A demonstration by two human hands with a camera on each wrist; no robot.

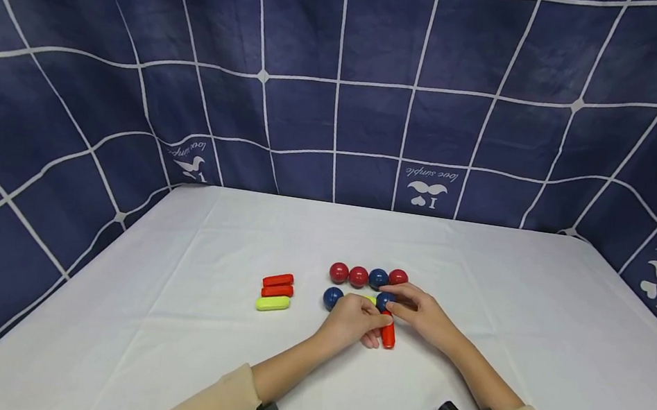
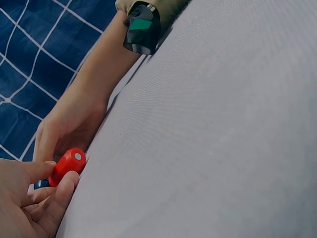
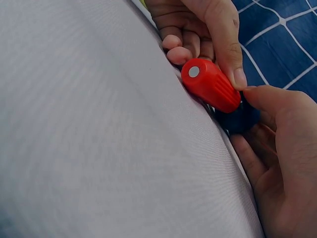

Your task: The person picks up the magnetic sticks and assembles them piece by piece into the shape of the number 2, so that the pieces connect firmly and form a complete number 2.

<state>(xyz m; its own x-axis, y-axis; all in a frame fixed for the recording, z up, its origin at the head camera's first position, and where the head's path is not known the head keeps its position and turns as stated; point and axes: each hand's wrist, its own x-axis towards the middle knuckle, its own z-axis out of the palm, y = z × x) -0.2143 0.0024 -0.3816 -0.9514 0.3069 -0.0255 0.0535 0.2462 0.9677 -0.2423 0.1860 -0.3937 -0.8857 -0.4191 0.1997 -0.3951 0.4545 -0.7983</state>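
Note:
In the head view my left hand (image 1: 349, 317) pinches a short red magnetic rod (image 1: 388, 335) near its far end. A pale round disc shows on the rod's near end in the right wrist view. My right hand (image 1: 427, 317) grips a blue ball (image 1: 385, 302) between thumb and fingers. Rod and ball meet end to end, seen also in the right wrist view, where the ball (image 3: 237, 120) sits behind the rod (image 3: 212, 85). Behind my left hand, part of a yellow-green rod (image 1: 371, 300) shows beside the held ball. Another blue ball (image 1: 333, 297) lies left of it.
Behind the hands stands a row of balls: two red (image 1: 348, 275), one blue (image 1: 377, 279) and one more red (image 1: 398, 278). To the left lie two red rods (image 1: 278, 285) and a yellow-green rod (image 1: 272, 304). A white cloth (image 1: 205, 363) covers the table, with a dark blue curtain (image 1: 372, 120) behind.

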